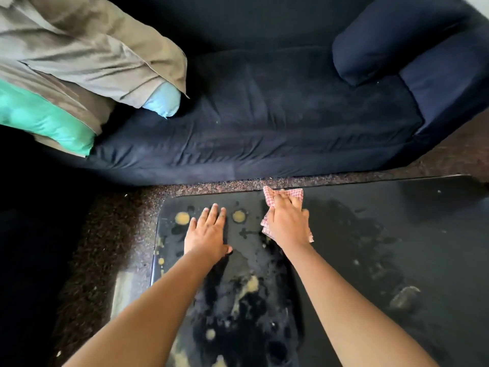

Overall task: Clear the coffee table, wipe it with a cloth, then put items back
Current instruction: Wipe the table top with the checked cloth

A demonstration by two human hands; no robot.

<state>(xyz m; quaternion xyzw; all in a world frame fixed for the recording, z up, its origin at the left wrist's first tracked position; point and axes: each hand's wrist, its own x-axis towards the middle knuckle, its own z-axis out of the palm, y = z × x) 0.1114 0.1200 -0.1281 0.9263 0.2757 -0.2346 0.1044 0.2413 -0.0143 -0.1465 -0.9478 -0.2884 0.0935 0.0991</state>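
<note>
My right hand [287, 223] lies palm-down on the checked cloth [283, 195], pressing it flat against the table [397, 221] near the far edge, fingers spread over it, not clenched. My left hand [207, 233] rests open and flat on the glossy top just beside, grasping nothing, between two yellowish spots [182, 218], with the sofa [264, 115] beyond.
</note>
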